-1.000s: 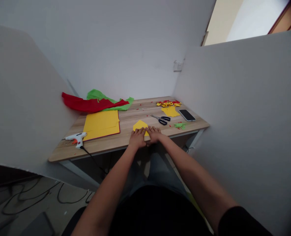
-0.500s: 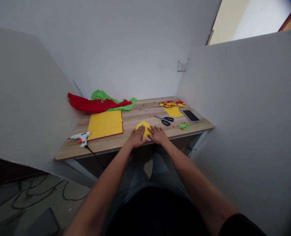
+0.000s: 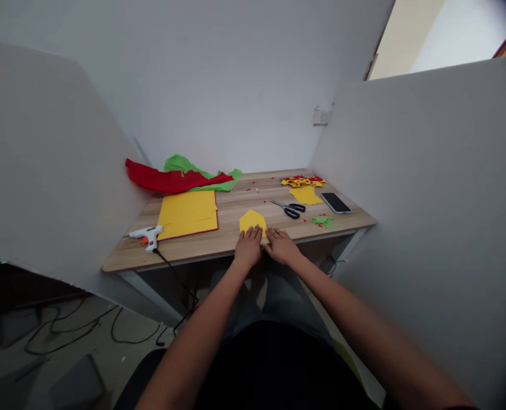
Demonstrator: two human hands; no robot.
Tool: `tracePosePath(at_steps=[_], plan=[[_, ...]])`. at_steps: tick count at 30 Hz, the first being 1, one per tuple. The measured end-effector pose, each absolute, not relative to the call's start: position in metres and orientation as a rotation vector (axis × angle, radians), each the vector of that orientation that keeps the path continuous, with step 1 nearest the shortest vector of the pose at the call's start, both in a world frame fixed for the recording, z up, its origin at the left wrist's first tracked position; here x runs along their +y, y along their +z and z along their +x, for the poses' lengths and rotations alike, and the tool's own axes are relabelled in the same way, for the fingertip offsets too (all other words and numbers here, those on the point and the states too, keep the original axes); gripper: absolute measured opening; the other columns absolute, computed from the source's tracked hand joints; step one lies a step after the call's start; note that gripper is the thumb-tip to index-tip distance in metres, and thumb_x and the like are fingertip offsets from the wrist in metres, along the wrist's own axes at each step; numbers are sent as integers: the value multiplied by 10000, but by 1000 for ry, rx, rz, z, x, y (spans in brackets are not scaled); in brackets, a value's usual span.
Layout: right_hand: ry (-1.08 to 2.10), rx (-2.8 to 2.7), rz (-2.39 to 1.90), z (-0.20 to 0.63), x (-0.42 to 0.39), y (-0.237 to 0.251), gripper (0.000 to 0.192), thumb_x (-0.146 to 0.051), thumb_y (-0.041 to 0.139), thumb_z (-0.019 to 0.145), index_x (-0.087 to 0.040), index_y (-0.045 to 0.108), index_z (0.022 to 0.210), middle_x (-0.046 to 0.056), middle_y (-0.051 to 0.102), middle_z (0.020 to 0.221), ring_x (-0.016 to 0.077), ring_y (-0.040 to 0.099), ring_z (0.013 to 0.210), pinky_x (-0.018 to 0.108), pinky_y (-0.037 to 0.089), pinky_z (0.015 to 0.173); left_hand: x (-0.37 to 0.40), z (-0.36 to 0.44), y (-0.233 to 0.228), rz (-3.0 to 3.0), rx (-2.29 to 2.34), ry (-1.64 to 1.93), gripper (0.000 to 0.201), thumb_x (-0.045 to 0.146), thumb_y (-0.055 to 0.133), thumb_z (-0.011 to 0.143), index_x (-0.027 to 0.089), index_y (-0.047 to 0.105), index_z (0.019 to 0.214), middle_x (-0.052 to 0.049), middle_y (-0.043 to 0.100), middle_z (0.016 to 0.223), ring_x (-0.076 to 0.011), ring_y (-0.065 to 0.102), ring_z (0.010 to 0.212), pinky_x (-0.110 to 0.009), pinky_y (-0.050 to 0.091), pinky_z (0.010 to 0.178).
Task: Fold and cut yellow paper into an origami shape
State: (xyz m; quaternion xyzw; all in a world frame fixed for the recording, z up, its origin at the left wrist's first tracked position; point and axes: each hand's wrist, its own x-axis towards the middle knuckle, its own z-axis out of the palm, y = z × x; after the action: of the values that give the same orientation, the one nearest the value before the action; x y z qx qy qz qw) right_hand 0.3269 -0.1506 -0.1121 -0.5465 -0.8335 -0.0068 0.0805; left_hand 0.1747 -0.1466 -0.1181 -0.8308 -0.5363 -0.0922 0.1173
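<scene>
A small yellow sheet with angled upper corners lies at the front edge of the wooden table. My left hand rests flat on its lower part, fingers stretched out. At the sheet's right edge is my right hand, palm down with fingers extended, touching or just beside the sheet. The lower end of the sheet is hidden under my hands. Scissors with dark handles lie just beyond my right hand, their blades pointing left.
To the left are a white glue gun with its cord and a large yellow sheet stack. Behind these lie red fabric and green fabric. Yellow pieces, red-and-yellow cutouts, green scraps and a phone sit right.
My left hand has shifted right and down onto the sheet's lower part, uncovering its upper left. My right hand has slid off toward the sheet's right edge. The view has shifted slightly.
</scene>
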Motion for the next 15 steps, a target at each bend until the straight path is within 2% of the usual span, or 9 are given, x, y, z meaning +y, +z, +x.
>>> tracePosePath(at_steps=[5,15], plan=[[-30,-2564,-1625,326,-155,-108,374,-347,617,952,-183,573,1284,106,582,1317,254,616,1111,476,533,921,-153,179,-118,-2401,-1600,-237,375,350,612,941,182,573,1274,-107,593,1296,-247,624,1090,-469,545,903],[-26,-2570,-1736,318,-97,-88,347,-347,609,958,-182,584,1261,97,606,1272,234,635,1058,447,553,881,-154,177,-118,-2431,-1595,-198,391,351,616,937,181,566,1286,-109,584,1313,-256,616,1111,-483,536,918]])
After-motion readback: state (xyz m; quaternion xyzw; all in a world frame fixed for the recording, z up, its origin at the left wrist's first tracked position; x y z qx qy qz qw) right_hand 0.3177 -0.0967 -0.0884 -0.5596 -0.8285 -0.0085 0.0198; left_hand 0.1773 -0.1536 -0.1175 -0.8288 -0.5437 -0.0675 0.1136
